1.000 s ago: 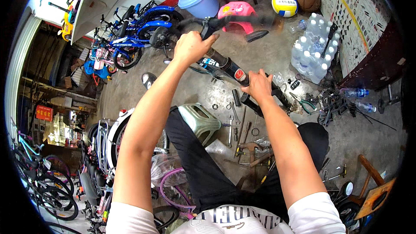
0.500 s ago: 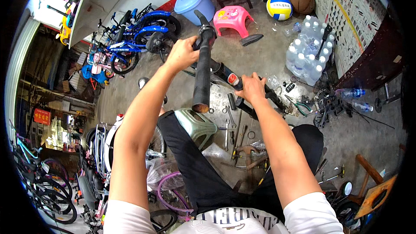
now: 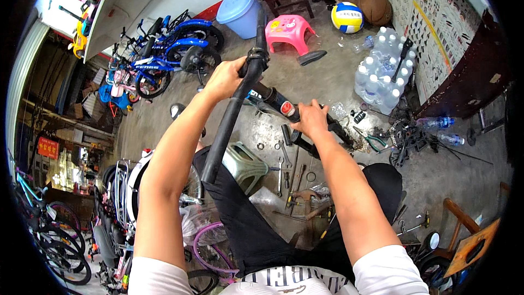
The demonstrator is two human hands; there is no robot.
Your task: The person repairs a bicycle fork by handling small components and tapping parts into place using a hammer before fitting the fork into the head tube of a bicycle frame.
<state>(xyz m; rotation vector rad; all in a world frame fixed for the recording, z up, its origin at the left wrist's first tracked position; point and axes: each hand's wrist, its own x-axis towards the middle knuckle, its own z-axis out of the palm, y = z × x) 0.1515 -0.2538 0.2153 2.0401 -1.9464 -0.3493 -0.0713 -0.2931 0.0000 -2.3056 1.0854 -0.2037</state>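
Note:
A black bicycle handlebar slants across the middle, one end toward me and the other by the blue bucket. My left hand is closed on it at the stem clamp, its fingertips hidden behind the bar. From the clamp the bike's dark head tube, with a red round badge, runs right and nearer to me. Beyond its lower end my right hand is closed around the top of the black front fork, whose two legs stick out past the hand. No front wheel shows in the fork.
Wrenches, screwdrivers, a hammer and green-handled pliers litter the floor. A pale green stool stands by my left leg. Around are a pink stool, blue bucket, bottle pack, volleyball and blue bicycles.
The handlebar has turned: its near end has swung left toward my left knee and its far end right. Both hands keep their hold, and the right one has shifted slightly down.

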